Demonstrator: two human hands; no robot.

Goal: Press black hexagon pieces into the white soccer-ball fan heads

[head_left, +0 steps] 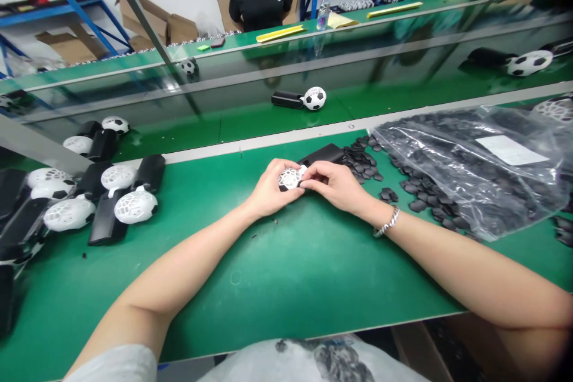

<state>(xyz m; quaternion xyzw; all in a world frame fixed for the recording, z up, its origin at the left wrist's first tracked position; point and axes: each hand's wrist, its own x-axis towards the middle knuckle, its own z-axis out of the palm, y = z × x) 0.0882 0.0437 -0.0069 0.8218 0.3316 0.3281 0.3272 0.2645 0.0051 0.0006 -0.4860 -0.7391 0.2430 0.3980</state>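
Near the middle of the green table, my left hand (274, 190) is closed around a white openwork soccer-ball piece (290, 178). A black handle-like block (323, 155) extends behind it, apparently joined to the ball. My right hand (333, 184) pinches at the ball's right side, thumb and fingertips together; whatever lies between them is too small to make out. Just beyond the right hand is a heap of small black panel pieces (360, 161).
A clear plastic bag of black pieces (474, 161) lies at right, with loose ones beside it. Ball-and-handle units (134, 206) cluster at left. Beyond the table's rail, another ball unit (314, 98) rests on a green belt (242, 119). Two people are across the line.
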